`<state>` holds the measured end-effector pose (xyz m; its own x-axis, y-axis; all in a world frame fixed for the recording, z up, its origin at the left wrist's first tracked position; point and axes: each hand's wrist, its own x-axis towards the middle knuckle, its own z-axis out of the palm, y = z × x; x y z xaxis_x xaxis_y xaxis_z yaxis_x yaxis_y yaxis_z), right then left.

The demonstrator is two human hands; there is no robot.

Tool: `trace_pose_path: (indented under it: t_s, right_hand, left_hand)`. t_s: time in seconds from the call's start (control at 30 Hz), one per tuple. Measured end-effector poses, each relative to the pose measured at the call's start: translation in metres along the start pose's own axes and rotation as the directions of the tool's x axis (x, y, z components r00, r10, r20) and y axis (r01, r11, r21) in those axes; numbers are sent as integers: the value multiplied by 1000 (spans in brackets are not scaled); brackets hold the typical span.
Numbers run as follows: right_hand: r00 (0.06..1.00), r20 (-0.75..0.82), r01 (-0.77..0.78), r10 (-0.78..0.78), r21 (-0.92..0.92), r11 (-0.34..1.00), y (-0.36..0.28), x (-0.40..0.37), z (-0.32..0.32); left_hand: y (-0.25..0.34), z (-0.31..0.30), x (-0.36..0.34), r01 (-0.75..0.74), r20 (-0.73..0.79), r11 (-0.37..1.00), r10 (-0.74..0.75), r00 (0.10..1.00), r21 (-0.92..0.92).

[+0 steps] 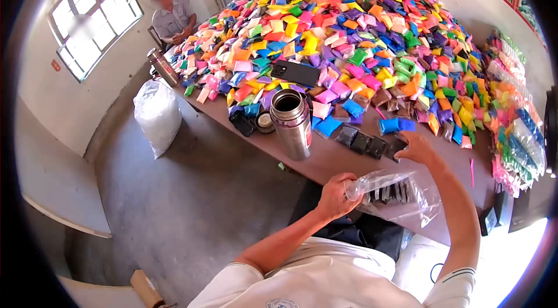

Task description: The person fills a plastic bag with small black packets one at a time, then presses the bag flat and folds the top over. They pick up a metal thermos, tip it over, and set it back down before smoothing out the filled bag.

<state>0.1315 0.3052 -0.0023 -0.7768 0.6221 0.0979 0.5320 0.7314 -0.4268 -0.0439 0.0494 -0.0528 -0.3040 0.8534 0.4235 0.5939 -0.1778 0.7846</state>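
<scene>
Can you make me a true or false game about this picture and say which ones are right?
1. The phone lies on colourful packets. True.
2. The left hand holds a clear plastic bag. True.
3. The right hand is on the phone. False: it is at a dark packet.
4. The big metal flask is closed. False: its top is open.
5. The stuffed white bag is on the table. False: it's on the floor.

Small packing rm / workshop, lg table [256, 129] w/ huge pile of colored packets [349, 35]
</scene>
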Motion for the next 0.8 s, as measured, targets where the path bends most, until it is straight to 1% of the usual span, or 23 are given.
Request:
trace_pose_path:
  t_s: [0.03, 0.07, 0.1, 0.13, 0.17, 0.2, 0.23, 0.27, 0.3, 0.33, 0.37, 0.4, 0.43, 0.5, 0.53, 0.57, 0.63, 0.67, 0.73, 0.77, 0.8]
  right_hand:
    - [1000, 0, -7, 7, 0, 1000, -2, 2, -4]
    - [980, 190, -60, 61, -7, 998, -3, 8, -12]
    - [920, 374, -117, 117, -25, 993, 0, 13, -21]
    - [955, 281, 111, -95, -42, 993, 15, 22, -14]
    - [935, 199, 314, -293, -85, 945, 37, 24, -10]
    - [948, 287, 176, -141, -100, 979, 27, 21, -24]
    - [932, 363, 29, 19, -127, 992, 4, 26, -35]
    - [926, 377, 30, 24, -138, 990, -5, 29, -42]
    - [927, 373, 9, 20, -75, 997, -15, 29, -48]
    - [932, 362, 0, 4, -11, 1000, -26, 30, -54]
    - [936, 352, -23, -20, 116, 993, -33, 28, -56]
    - [942, 333, -35, -49, 243, 969, -38, 28, -56]
    - [941, 336, -50, -33, 236, 971, -40, 28, -52]
    - [946, 310, -22, -89, 335, 942, -38, 34, -40]
    - [942, 331, -18, -58, 222, 975, -36, 41, -36]
    - [940, 335, -17, -59, 220, 975, -34, 44, -32]
    - [905, 422, -36, -52, 198, 980, -42, 47, -30]
    - [903, 426, -29, -60, 200, 979, -44, 49, -28]
    - [873, 487, -46, -26, 135, 990, -37, 50, -16]
    - [906, 358, 223, -226, 50, 974, -18, 53, 1]
    - [861, 231, 476, -452, -56, 878, 3, 58, 19]
  left_hand:
    - [2, 1, 1, -4, 12, 1000, 4, 1000, -11]
    - [1, 2, 1, -6, 19, 1000, 6, 1000, -21]
    - [0, 1, 1, -30, 4, 999, 30, 1000, 18]
    - [0, 2, 0, -53, -3, 998, 54, 999, 46]
    - [6, -1, 0, 32, 26, 999, -31, 999, -11]
    - [7, -1, 0, 8, 3, 1000, -8, 1000, 20]
    - [5, -2, 2, -77, 35, 997, 76, 996, 27]
    - [2, 1, 0, -98, 7, 994, 98, 995, 56]
    - [4, 1, 0, -37, 32, 999, 36, 999, 30]
    - [1, 4, -2, -37, 4, 999, 37, 999, -12]
    - [-5, 6, -4, -9, 5, 998, 9, 1000, -67]
    - [-6, 5, -4, -28, 9, 998, 28, 1000, -64]
    - [-5, 4, -3, -46, 11, 997, 46, 999, -56]
    - [0, 3, -2, -21, 9, 994, 22, 1000, -110]
    - [1, 3, -1, 4, -1, 989, -4, 1000, -150]
    - [0, 4, -1, 7, -4, 988, -8, 1000, -152]
    - [-3, 2, 0, -141, -6, 990, 141, 990, 23]
    - [-3, 1, 0, -136, -12, 990, 136, 991, 29]
    - [-1, 4, -1, -36, -11, 998, 35, 999, -46]
    - [-1, 5, 0, -42, 6, 997, 43, 999, -59]
    - [-1, 4, 1, -44, 17, 998, 45, 999, -50]
